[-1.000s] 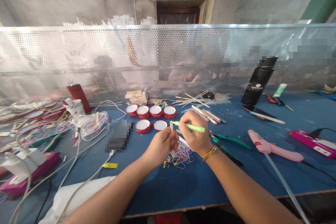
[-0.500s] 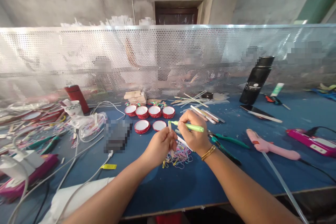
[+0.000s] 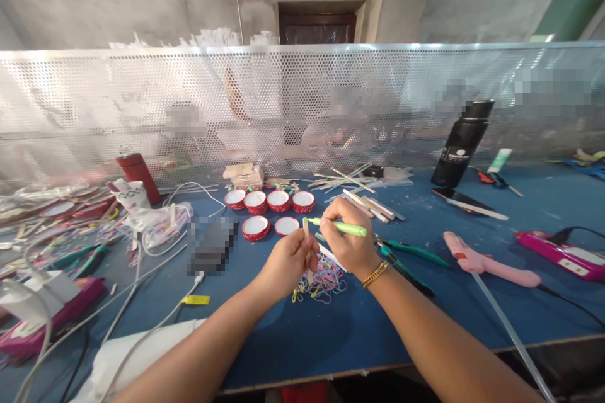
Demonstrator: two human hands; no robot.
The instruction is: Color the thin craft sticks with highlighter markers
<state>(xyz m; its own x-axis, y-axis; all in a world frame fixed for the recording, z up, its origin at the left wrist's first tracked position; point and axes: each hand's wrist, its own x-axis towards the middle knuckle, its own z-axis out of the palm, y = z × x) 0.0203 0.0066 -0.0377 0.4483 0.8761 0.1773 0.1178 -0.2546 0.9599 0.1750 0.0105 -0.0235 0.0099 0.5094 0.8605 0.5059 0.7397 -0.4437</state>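
Observation:
Pinched upright in my left hand (image 3: 293,259) is a thin wooden craft stick (image 3: 305,228), its top poking out above the fingers and its lower end below. My right hand (image 3: 347,240) grips a light green marker (image 3: 348,228) like a pen, with its tip at the top of the stick. Below my hands lies a tangle of pastel cords (image 3: 325,286). Just beyond them sit small round red-rimmed drums (image 3: 256,225) with white tops, several of them in stacks. A white marker (image 3: 331,256) is partly hidden behind my hands.
Green-handled pliers (image 3: 411,264), a pink glue gun (image 3: 486,261) and a black bottle (image 3: 462,145) are on the right. A phone-like device (image 3: 212,244) with a white cable lies left. More markers (image 3: 373,206) and loose sticks lie behind, before a perforated metal screen (image 3: 265,107).
Almost nothing differs. Both hands keep their places, with the marker tip still at the top of the craft stick.

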